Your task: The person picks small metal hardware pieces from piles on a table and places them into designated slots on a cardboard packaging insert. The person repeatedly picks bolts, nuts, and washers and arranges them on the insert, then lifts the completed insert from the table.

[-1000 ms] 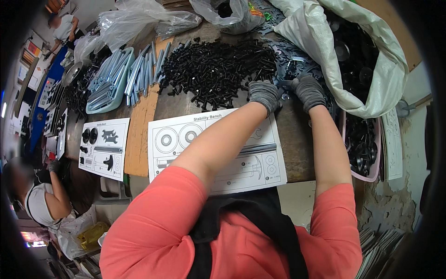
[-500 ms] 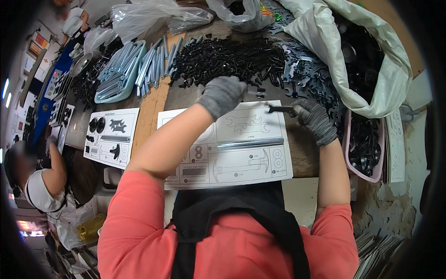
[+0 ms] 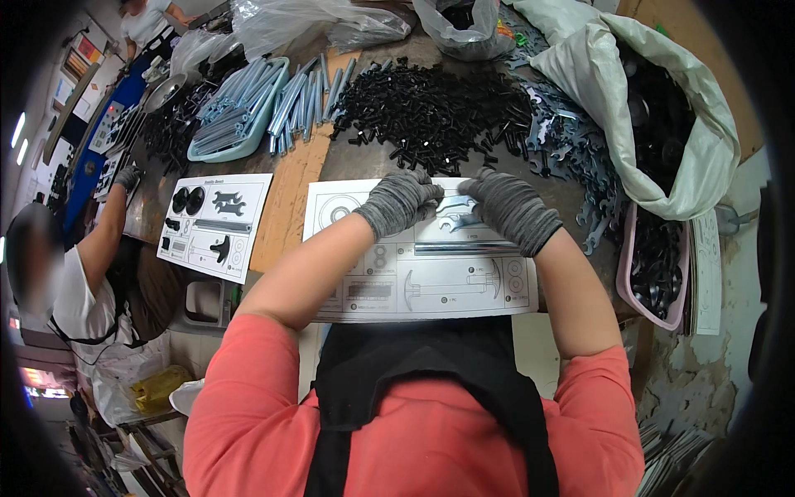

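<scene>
Silvery open-ended metal wrenches [image 3: 460, 222] lie on white printed card [image 3: 464, 311], probably matching its layout, grey-gloved left hand [image 3: 403, 201] nine o'clock, right hand [image 3: 512, 209] three, can't tell whether either grip grasps.

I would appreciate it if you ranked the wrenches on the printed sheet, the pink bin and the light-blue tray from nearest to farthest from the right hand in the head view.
From the right hand:
1. Wrenches: at its fingertips, just left.
2. Pink bin: to its right.
3. Light-blue tray: far left, beyond the left hand.
</scene>
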Action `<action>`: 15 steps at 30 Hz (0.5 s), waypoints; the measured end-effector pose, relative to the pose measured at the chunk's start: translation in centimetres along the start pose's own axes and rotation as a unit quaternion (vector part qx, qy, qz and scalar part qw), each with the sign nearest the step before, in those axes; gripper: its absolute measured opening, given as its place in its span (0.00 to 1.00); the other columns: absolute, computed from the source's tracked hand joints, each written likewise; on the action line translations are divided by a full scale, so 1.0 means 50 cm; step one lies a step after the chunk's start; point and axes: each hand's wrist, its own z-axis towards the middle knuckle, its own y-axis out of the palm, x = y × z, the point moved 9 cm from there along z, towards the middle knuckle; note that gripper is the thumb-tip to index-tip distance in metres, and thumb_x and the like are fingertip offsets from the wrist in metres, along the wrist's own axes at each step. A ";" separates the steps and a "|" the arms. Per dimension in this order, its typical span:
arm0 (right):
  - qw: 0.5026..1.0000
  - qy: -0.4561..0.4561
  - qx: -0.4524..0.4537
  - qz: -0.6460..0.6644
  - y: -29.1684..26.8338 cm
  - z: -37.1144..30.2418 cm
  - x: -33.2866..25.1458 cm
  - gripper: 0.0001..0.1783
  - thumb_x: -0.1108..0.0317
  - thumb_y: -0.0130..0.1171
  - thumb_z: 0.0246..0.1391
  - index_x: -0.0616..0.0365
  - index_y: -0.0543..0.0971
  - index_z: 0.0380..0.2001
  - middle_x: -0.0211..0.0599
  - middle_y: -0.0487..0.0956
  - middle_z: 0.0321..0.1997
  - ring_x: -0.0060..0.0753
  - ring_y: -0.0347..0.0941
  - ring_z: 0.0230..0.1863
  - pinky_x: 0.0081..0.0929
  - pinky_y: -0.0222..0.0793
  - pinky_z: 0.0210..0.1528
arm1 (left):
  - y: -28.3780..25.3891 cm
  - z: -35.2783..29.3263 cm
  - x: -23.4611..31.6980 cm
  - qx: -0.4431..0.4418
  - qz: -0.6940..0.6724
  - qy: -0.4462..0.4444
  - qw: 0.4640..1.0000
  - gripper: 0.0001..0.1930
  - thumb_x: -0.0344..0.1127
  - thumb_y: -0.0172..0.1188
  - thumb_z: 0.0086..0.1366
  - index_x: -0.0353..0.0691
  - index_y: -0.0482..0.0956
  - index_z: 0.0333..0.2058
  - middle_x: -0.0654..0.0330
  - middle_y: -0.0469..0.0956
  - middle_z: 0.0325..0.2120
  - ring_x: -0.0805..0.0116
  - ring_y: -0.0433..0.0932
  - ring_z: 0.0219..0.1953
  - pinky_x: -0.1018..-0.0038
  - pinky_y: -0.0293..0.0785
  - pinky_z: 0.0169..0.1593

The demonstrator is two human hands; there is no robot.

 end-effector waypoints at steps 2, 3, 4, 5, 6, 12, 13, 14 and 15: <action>0.996 0.082 -0.037 0.009 0.034 -0.005 0.056 0.19 0.61 0.60 0.44 0.55 0.75 0.41 0.41 0.75 0.39 0.43 0.72 0.44 0.36 0.69 0.45 | 0.000 0.000 -0.008 0.006 0.007 -0.007 1.000 0.15 0.32 0.63 0.50 0.44 0.77 0.40 0.59 0.75 0.31 0.62 0.75 0.33 0.69 0.73 0.38; 0.993 0.106 -0.041 0.016 0.056 -0.015 0.076 0.19 0.61 0.60 0.44 0.55 0.75 0.41 0.41 0.75 0.39 0.43 0.72 0.44 0.36 0.68 0.45 | 0.003 0.001 -0.007 0.007 0.008 -0.009 1.000 0.15 0.31 0.62 0.50 0.45 0.77 0.40 0.59 0.75 0.30 0.62 0.75 0.33 0.70 0.73 0.38; 0.990 0.131 -0.044 0.021 0.075 -0.030 0.088 0.19 0.60 0.60 0.44 0.55 0.75 0.40 0.42 0.74 0.39 0.43 0.72 0.44 0.36 0.68 0.46 | 0.005 0.000 -0.005 0.008 -0.009 -0.002 1.000 0.15 0.31 0.62 0.50 0.45 0.77 0.39 0.59 0.75 0.29 0.61 0.75 0.32 0.70 0.73 0.38; 0.986 0.156 -0.047 0.027 0.093 -0.046 0.101 0.19 0.60 0.60 0.44 0.55 0.75 0.40 0.42 0.74 0.38 0.44 0.72 0.45 0.37 0.68 0.46 | 0.010 0.000 -0.003 0.008 -0.027 0.006 1.000 0.14 0.30 0.62 0.50 0.45 0.77 0.38 0.59 0.75 0.28 0.61 0.75 0.32 0.70 0.73 0.37; 0.984 0.162 -0.053 0.048 0.105 -0.055 0.108 0.19 0.59 0.60 0.45 0.56 0.75 0.39 0.43 0.74 0.38 0.44 0.71 0.44 0.37 0.67 0.46 | 0.011 -0.001 0.000 0.008 -0.043 0.011 0.999 0.14 0.29 0.62 0.49 0.45 0.77 0.38 0.59 0.75 0.27 0.61 0.75 0.32 0.70 0.73 0.37; 0.973 0.222 -0.035 0.054 0.111 -0.085 0.127 0.16 0.60 0.60 0.45 0.57 0.76 0.36 0.44 0.75 0.36 0.44 0.71 0.42 0.36 0.66 0.47 | 0.007 0.001 0.024 0.017 -0.033 0.035 0.999 0.14 0.25 0.61 0.48 0.44 0.78 0.37 0.59 0.75 0.27 0.61 0.75 0.30 0.71 0.74 0.35; 0.972 0.229 -0.024 0.051 0.110 -0.084 0.130 0.16 0.60 0.60 0.45 0.57 0.76 0.36 0.44 0.75 0.36 0.44 0.71 0.42 0.36 0.66 0.47 | 0.009 0.003 0.023 0.015 -0.036 0.027 0.999 0.15 0.24 0.61 0.49 0.43 0.78 0.37 0.58 0.75 0.28 0.62 0.75 0.30 0.71 0.74 0.35; 0.972 0.230 -0.026 0.051 0.111 -0.083 0.130 0.16 0.60 0.60 0.45 0.57 0.76 0.36 0.44 0.75 0.36 0.44 0.71 0.42 0.36 0.66 0.47 | 0.012 0.004 0.020 0.012 -0.040 0.019 0.999 0.15 0.24 0.61 0.49 0.43 0.78 0.38 0.58 0.75 0.29 0.62 0.76 0.30 0.72 0.75 0.35; 0.972 0.229 -0.029 0.052 0.112 -0.079 0.128 0.16 0.60 0.60 0.45 0.57 0.76 0.36 0.44 0.75 0.37 0.44 0.71 0.42 0.37 0.66 0.47 | 0.020 0.004 0.010 0.009 -0.063 0.004 0.998 0.15 0.23 0.60 0.49 0.43 0.78 0.38 0.58 0.75 0.29 0.63 0.76 0.30 0.73 0.75 0.35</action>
